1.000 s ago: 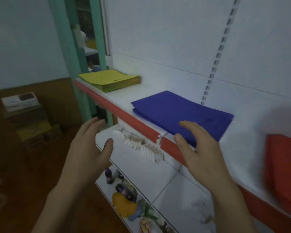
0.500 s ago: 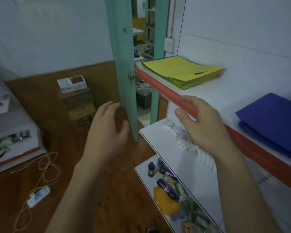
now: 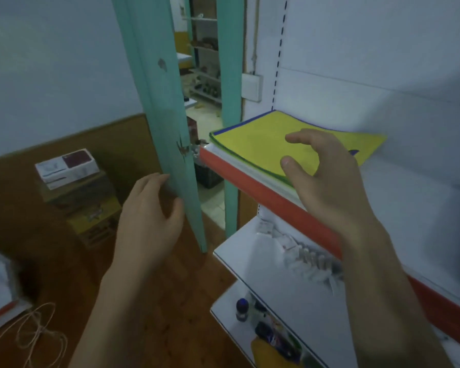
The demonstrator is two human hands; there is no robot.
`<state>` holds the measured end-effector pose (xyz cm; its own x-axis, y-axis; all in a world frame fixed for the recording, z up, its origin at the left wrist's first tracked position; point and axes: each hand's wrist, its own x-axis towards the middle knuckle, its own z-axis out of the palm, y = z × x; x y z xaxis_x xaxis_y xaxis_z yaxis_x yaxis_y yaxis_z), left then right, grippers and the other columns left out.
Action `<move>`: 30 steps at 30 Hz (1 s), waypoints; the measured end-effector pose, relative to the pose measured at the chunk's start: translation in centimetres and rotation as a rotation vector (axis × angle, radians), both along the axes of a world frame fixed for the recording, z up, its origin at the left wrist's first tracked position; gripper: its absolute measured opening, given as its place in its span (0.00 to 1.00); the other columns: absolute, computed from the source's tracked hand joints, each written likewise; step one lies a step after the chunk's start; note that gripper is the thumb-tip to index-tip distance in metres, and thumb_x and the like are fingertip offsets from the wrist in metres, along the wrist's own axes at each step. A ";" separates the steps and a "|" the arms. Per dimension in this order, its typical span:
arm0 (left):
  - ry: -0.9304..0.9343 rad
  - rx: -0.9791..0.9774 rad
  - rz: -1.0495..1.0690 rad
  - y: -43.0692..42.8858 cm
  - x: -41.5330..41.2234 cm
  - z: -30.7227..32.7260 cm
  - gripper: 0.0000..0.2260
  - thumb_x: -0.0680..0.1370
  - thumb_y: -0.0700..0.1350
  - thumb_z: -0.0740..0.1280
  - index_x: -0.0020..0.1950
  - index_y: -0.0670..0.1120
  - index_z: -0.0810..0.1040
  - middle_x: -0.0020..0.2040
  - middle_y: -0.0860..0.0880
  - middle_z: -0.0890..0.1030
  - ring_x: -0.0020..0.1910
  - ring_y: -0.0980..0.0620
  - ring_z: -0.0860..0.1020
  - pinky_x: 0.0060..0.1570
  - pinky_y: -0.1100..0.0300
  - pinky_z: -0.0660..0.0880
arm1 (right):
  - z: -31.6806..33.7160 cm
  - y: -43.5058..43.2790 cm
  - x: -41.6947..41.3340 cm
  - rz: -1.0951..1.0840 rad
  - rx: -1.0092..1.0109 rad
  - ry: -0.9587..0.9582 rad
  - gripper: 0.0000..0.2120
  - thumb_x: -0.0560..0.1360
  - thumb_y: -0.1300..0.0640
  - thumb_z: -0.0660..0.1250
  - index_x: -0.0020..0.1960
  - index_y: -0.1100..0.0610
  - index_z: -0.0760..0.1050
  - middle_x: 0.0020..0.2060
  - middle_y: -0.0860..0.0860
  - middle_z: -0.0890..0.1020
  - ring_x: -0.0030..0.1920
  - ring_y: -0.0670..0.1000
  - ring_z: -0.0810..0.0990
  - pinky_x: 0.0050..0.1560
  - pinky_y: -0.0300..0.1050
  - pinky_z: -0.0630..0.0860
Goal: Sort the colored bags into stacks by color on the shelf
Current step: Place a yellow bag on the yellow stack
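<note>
Right hand [image 3: 327, 181] has moved off the red shelf [image 3: 250, 179] edge and up over the yellow stack [image 3: 252, 139]; the blue stack has gone out of view. Left hand [image 3: 149, 216] has barely shifted.

Counts: two hands, one bag stack in view, three shelf boards.

Stack lies flat at the left end of the top board, against the back wall. Long axis runs along the shelf. The handle slot looks to be at the right end, mostly hidden behind the hand, so not sure. Blue edge shows along the stack's back-left side, green edges along the front.

Right hand: fingers spread and loosely bent, thumb near the stack's front edge, gripping nothing; contact with the top bag unclear. Left hand: open, fingers relaxed, empty, just beside the teal post [image 3: 167, 128], below shelf level.
</note>
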<state>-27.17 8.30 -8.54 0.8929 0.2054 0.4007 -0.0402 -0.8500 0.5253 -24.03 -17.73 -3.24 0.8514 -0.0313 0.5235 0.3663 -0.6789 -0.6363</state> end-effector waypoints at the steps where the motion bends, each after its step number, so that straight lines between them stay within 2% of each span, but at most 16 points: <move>1: -0.020 -0.008 -0.036 -0.7 2.0 0.4 0.21 0.78 0.47 0.67 0.71 0.46 0.72 0.69 0.49 0.73 0.63 0.49 0.75 0.63 0.53 0.74 | 0.0 -0.4 0.7 -0.033 0.005 0.002 0.15 0.76 0.55 0.70 0.62 0.50 0.78 0.59 0.43 0.76 0.65 0.44 0.72 0.61 0.25 0.59; 3: -0.063 0.002 -0.159 -2.8 6.0 1.3 0.19 0.77 0.45 0.68 0.68 0.44 0.75 0.66 0.46 0.75 0.65 0.47 0.74 0.64 0.54 0.70 | 0.0 -1.6 1.9 -0.129 -0.011 0.017 0.14 0.76 0.55 0.70 0.61 0.51 0.78 0.57 0.43 0.74 0.63 0.47 0.73 0.59 0.26 0.61; 6: -0.087 0.023 -0.341 -5.9 11.0 2.3 0.19 0.77 0.47 0.67 0.68 0.45 0.75 0.69 0.47 0.73 0.65 0.50 0.73 0.66 0.52 0.69 | -0.1 -3.8 3.4 -0.282 -0.045 0.072 0.15 0.76 0.53 0.69 0.63 0.51 0.77 0.60 0.47 0.74 0.63 0.49 0.72 0.61 0.38 0.64; 8: -0.091 0.041 -0.407 -7.1 13.5 2.4 0.20 0.77 0.51 0.65 0.68 0.48 0.74 0.71 0.49 0.70 0.67 0.51 0.72 0.69 0.43 0.67 | -0.2 -4.9 3.9 -0.357 -0.044 0.104 0.16 0.76 0.51 0.68 0.63 0.50 0.75 0.62 0.49 0.75 0.64 0.48 0.70 0.61 0.38 0.62; 10: -0.073 0.101 -0.392 -7.9 16.0 2.3 0.20 0.77 0.53 0.64 0.69 0.51 0.73 0.72 0.51 0.68 0.73 0.50 0.66 0.73 0.33 0.55 | -0.4 -5.5 4.2 -0.414 -0.026 0.134 0.17 0.76 0.52 0.68 0.65 0.50 0.75 0.62 0.48 0.75 0.65 0.47 0.69 0.57 0.34 0.60; 12: 0.026 0.147 -0.368 -8.5 18.3 2.2 0.22 0.77 0.56 0.63 0.70 0.53 0.71 0.72 0.52 0.67 0.76 0.50 0.60 0.72 0.30 0.45 | -0.6 -5.8 4.3 -0.468 -0.008 0.159 0.18 0.76 0.52 0.69 0.65 0.49 0.74 0.63 0.48 0.74 0.64 0.45 0.69 0.53 0.31 0.58; 15: 0.227 0.258 -0.429 -9.7 20.6 2.2 0.26 0.78 0.63 0.59 0.72 0.54 0.69 0.75 0.52 0.66 0.79 0.48 0.55 0.71 0.29 0.40 | -1.1 -5.7 4.7 -0.547 0.021 0.246 0.20 0.77 0.50 0.69 0.68 0.48 0.72 0.65 0.49 0.73 0.60 0.44 0.70 0.53 0.35 0.61; 18: 0.224 0.334 -0.533 -11.1 20.8 2.3 0.24 0.77 0.66 0.58 0.68 0.54 0.72 0.70 0.52 0.70 0.72 0.48 0.66 0.73 0.32 0.45 | -1.5 -6.3 5.4 -0.633 0.056 0.384 0.25 0.76 0.47 0.69 0.71 0.48 0.68 0.65 0.54 0.72 0.60 0.51 0.72 0.52 0.40 0.62; 20: 0.196 0.321 -0.608 -11.1 20.9 2.4 0.22 0.77 0.65 0.60 0.66 0.55 0.73 0.65 0.54 0.71 0.67 0.49 0.70 0.73 0.36 0.53 | -1.4 -7.2 5.4 -0.696 0.120 0.409 0.29 0.74 0.45 0.72 0.72 0.46 0.66 0.64 0.57 0.72 0.59 0.53 0.72 0.53 0.43 0.65; 21: 0.180 0.304 -0.652 -10.8 21.3 2.4 0.21 0.77 0.65 0.61 0.65 0.55 0.73 0.63 0.54 0.72 0.65 0.49 0.71 0.71 0.39 0.60 | -1.3 -7.6 5.2 -0.721 0.155 0.407 0.31 0.72 0.45 0.74 0.72 0.45 0.66 0.64 0.56 0.73 0.59 0.53 0.73 0.54 0.45 0.67; 23: 0.135 0.201 -0.722 -9.9 22.5 2.7 0.19 0.77 0.61 0.64 0.64 0.53 0.75 0.58 0.54 0.74 0.59 0.49 0.74 0.61 0.47 0.71 | -1.0 -8.0 4.7 -0.755 0.218 0.370 0.32 0.70 0.45 0.77 0.70 0.43 0.68 0.64 0.52 0.75 0.61 0.53 0.74 0.57 0.51 0.72; 24: 0.117 0.150 -0.719 -9.5 23.3 2.8 0.18 0.77 0.58 0.66 0.63 0.52 0.76 0.57 0.53 0.74 0.58 0.49 0.74 0.58 0.50 0.72 | -0.9 -7.9 4.7 -0.770 0.242 0.339 0.32 0.69 0.46 0.77 0.68 0.42 0.69 0.63 0.50 0.75 0.62 0.52 0.74 0.59 0.54 0.74; 26: 0.121 0.176 -0.643 -9.0 24.7 2.9 0.20 0.76 0.58 0.67 0.66 0.53 0.75 0.64 0.49 0.72 0.63 0.46 0.71 0.62 0.50 0.69 | -0.9 -7.5 4.8 -0.799 0.261 0.299 0.30 0.69 0.46 0.77 0.68 0.42 0.70 0.60 0.47 0.74 0.61 0.50 0.74 0.59 0.55 0.74; 28: 0.210 0.285 -0.593 -8.7 25.8 2.9 0.24 0.75 0.61 0.67 0.70 0.55 0.72 0.69 0.45 0.70 0.68 0.43 0.69 0.65 0.48 0.68 | -1.3 -7.0 5.2 -0.822 0.211 0.332 0.27 0.72 0.46 0.74 0.69 0.45 0.70 0.56 0.46 0.72 0.57 0.50 0.72 0.55 0.50 0.71; 30: 0.262 0.305 -0.614 -8.7 26.6 2.9 0.27 0.73 0.64 0.68 0.70 0.56 0.70 0.65 0.46 0.73 0.63 0.43 0.72 0.59 0.50 0.71 | -1.6 -6.6 5.4 -0.834 0.136 0.405 0.23 0.74 0.44 0.71 0.67 0.46 0.71 0.54 0.46 0.72 0.54 0.49 0.71 0.51 0.46 0.67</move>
<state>-0.60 -0.40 -5.66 0.8857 -0.4491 0.1174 -0.4615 -0.8248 0.3267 -18.60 -24.30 -4.89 0.6433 -0.7528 0.1390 -0.4720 -0.5331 -0.7021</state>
